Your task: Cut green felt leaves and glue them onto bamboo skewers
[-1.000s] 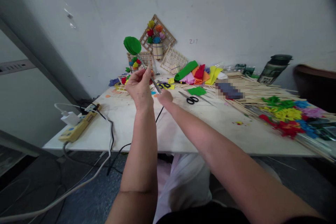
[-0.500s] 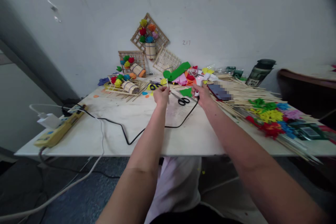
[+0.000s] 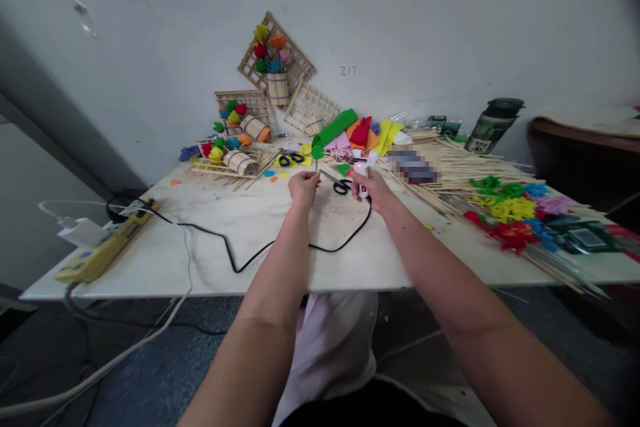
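My left hand point(image 3: 303, 188) pinches a thin stick point(image 3: 316, 165) held upright, and a round green piece point(image 3: 319, 151) shows at its top. Whether that piece is fixed to the stick I cannot tell. In my right hand point(image 3: 377, 192) is a white glue gun point(image 3: 364, 180) with a small red light and a black cord point(image 3: 345, 246). The gun is a short way to the right of the stick, apart from it. Black-handled scissors point(image 3: 342, 187) lie on the table between my hands. Behind them lies a roll of green felt point(image 3: 337, 127).
Wooden lattices with felt flowers point(image 3: 277, 57) stand against the wall. A second pair of scissors point(image 3: 291, 159) lies left. Thin sticks point(image 3: 460, 163), a phone point(image 3: 413, 165), felt flowers point(image 3: 510, 217) and a dark bottle point(image 3: 495, 125) are at right. A yellow power strip point(image 3: 95, 257) sits left.
My right hand has brought the glue gun left, nearer to the stick in my left hand. The gun now covers part of the space by the scissors. The whole view has shifted slightly.
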Action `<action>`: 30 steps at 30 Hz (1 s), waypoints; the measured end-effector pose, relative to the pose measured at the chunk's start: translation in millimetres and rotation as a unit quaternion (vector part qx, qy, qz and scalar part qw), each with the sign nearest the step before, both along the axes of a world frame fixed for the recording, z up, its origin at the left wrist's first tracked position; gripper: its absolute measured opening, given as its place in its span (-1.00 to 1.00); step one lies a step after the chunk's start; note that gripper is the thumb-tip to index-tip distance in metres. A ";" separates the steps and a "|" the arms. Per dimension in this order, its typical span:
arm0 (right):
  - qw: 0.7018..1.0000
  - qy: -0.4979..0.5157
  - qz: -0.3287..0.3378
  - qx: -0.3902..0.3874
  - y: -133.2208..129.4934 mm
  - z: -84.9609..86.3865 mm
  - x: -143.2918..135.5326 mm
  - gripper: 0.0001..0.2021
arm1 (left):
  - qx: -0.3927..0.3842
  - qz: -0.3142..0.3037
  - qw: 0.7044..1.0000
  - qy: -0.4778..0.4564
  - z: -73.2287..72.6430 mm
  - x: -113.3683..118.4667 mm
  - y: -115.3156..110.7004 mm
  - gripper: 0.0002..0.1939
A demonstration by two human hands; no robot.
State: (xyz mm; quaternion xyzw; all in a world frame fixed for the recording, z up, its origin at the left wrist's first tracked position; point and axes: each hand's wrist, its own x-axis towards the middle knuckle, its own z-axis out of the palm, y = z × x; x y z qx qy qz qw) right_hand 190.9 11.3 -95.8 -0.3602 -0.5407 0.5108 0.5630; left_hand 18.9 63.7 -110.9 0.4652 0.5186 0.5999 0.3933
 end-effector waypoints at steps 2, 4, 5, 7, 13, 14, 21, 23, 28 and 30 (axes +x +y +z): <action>1.000 -0.008 -0.004 -0.003 0.5 -1.4 -0.1 -0.63 | 0.000 0.001 1.000 0.001 2.0 0.0 -2.1 -0.81; 1.000 -0.014 -0.009 -0.011 1.9 -3.6 -0.1 -0.61 | 0.001 0.001 1.000 0.001 4.0 0.7 -3.8 -0.81; 1.000 -0.015 -0.013 -0.014 2.8 -4.8 -0.1 -0.60 | 0.001 0.001 1.000 0.000 4.9 1.3 -4.6 -0.82; 0.999 -0.013 -0.021 -0.022 4.5 -7.3 -0.1 -0.58 | 0.000 -0.005 1.000 -0.004 6.8 2.6 -6.4 -0.83; 0.999 -0.033 -0.029 -0.032 6.8 -12.4 -0.7 -0.53 | -0.005 -0.036 0.999 -0.026 10.8 7.0 -11.9 -0.87; 0.998 -0.035 -0.030 -0.033 6.8 -12.8 -1.0 -0.53 | -0.005 -0.039 0.999 -0.028 11.3 7.6 -12.8 -0.87; 0.997 -0.036 -0.050 -0.040 4.7 -11.8 -3.4 -0.54 | -0.013 -0.049 0.998 -0.035 14.7 9.8 -18.6 -0.88; 0.997 -0.037 -0.053 -0.046 4.5 -11.1 -3.7 -0.54 | -0.016 -0.048 0.998 -0.039 15.2 10.0 -18.9 -0.87; 0.996 -0.041 -0.063 -0.044 5.3 -11.6 -3.6 -0.55 | -0.017 -0.048 0.998 -0.034 15.7 10.3 -18.7 -0.88; 0.997 -0.038 -0.060 -0.041 5.8 -12.3 -3.5 -0.55 | -0.015 -0.048 0.998 -0.033 16.0 10.2 -19.2 -0.88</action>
